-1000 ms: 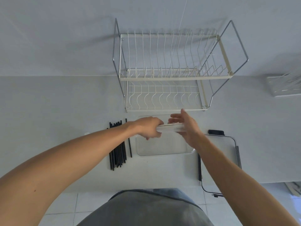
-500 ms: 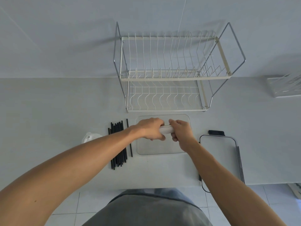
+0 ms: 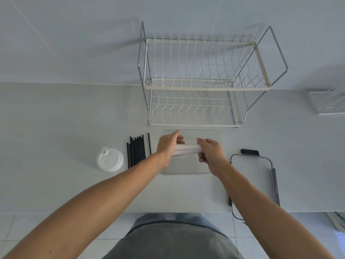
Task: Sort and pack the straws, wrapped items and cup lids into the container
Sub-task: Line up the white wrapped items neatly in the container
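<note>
A bundle of white wrapped items (image 3: 186, 148) lies crosswise above the clear rectangular container (image 3: 216, 135) in the middle of the counter. My left hand (image 3: 167, 146) grips the bundle's left end and my right hand (image 3: 210, 153) grips its right end. Several black straws (image 3: 136, 151) lie side by side just left of the container. Further left rests a white cup lid (image 3: 110, 159). The container's lid (image 3: 261, 176), with black clips, lies to the right and hangs over the counter's front edge.
A two-tier wire dish rack (image 3: 201, 81) stands right behind the container against the wall. A clear ribbed object (image 3: 328, 102) sits at the far right. The counter's front edge (image 3: 93, 212) runs below my forearms, with tiled floor beneath.
The bundle and both hands have stayed over the container; my hands have slid apart along it toward its ends. The view shifted, which brought the white cup lid into sight at the left.
</note>
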